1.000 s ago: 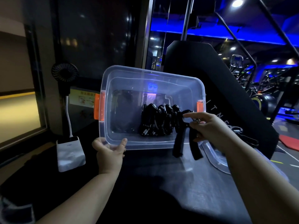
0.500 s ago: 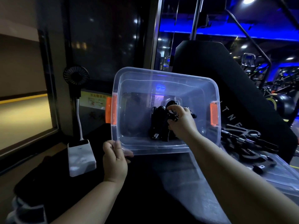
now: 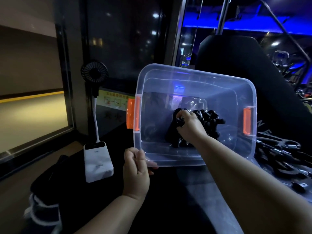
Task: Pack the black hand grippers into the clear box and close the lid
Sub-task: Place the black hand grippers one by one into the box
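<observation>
I am gripping the clear box [image 3: 194, 76] by its near left corner with my left hand [image 3: 135, 168]. My fingers are curled tight and pinching the rim there. The box is tipped up on the dark table [image 3: 168, 200], so its open top is facing me. An orange latch [image 3: 133, 114] is sitting on its left end and another orange latch [image 3: 246, 120] on its right end.

My right hand [image 3: 189, 127] is reaching down inside the box. Its fingers are wrapping round one black hand gripper [image 3: 173, 132] near the spring end, and I am holding it firmly. The handles of that gripper are pointing down toward the near wall. My hand is hiding part of it, so I cannot tell whether it is touching the floor of the box.

Just to the right of my hand, a row of hand grippers [image 3: 211, 118] is lying packed side by side inside the box, touching one another.

Outside the box, on my right, more loose grippers [image 3: 278, 149] are lying in a heap. They are resting on what seems to be the clear lid [image 3: 270, 181], which is lying flat on the table beside the box.

On my left, a white power bank [image 3: 98, 161] is lying on the table, well apart from the box. A small black fan [image 3: 94, 73] is standing up from it on a white neck.
</observation>
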